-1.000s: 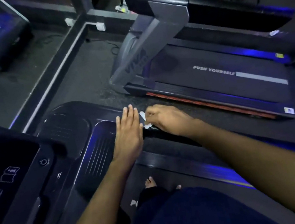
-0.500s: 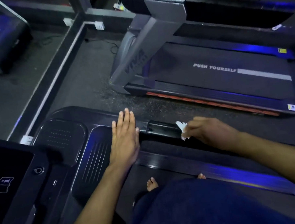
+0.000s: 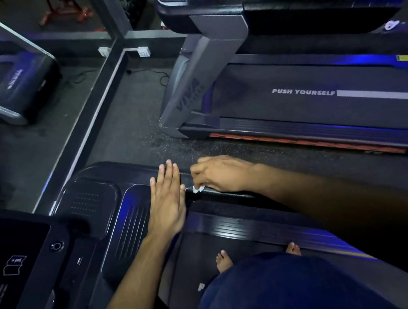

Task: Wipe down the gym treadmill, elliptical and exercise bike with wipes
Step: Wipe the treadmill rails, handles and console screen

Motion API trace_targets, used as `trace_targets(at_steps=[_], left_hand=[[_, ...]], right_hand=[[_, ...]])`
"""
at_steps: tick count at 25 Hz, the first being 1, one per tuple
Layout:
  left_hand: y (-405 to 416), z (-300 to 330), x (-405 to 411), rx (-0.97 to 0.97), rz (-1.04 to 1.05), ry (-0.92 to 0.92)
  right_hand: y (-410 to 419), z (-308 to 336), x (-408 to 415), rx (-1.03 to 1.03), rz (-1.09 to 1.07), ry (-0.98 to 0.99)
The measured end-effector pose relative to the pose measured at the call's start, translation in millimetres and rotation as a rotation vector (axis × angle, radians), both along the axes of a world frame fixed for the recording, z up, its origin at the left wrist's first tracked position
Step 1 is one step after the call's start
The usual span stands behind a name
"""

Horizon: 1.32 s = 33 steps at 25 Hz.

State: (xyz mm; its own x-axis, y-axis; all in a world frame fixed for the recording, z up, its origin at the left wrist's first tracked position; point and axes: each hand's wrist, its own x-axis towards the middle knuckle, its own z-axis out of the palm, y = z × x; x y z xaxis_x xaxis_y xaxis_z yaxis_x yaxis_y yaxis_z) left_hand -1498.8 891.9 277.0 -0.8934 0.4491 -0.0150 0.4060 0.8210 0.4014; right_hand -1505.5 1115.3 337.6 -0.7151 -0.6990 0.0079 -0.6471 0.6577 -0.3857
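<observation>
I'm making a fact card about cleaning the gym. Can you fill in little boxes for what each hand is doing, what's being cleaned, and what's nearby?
place: a dim gym with blue lighting
left hand: flat, fingers straight, resting on the black motor cover of the near treadmill
right hand: grip pinching a small white wipe
being cleaned: the treadmill's black side rail, under the wipe
nearby: another treadmill with PUSH YOURSELF on its belt
feet: bare toes on the near treadmill's belt

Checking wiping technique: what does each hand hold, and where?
Right hand pinches a crumpled white wipe at its fingertips; left hand holds nothing, lying flat.
</observation>
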Motion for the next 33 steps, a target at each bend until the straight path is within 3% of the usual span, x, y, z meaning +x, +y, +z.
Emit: trace_targets(at_steps=[12, 20, 24, 33], left_hand=[[-0.4, -4.6, -0.5, -0.024, 0.007, 0.025], [1.6, -3.9, 0.0, -0.058, 0.017, 0.032], [24.9, 0.3, 13.3, -0.029, 0.031, 0.03], [47.6, -16.3, 24.2, -0.027, 0.035, 0.115]], right_hand=[[137.8, -2.8, 100.5, 0.067, -0.054, -0.072], [39.1, 18.5, 4.9, -0.083, -0.177, -0.133], [28.7, -5.7, 8.3, -0.133, -0.254, -0.197], [155.7, -21.4, 116.8, -0.158, -0.417, -0.183]])
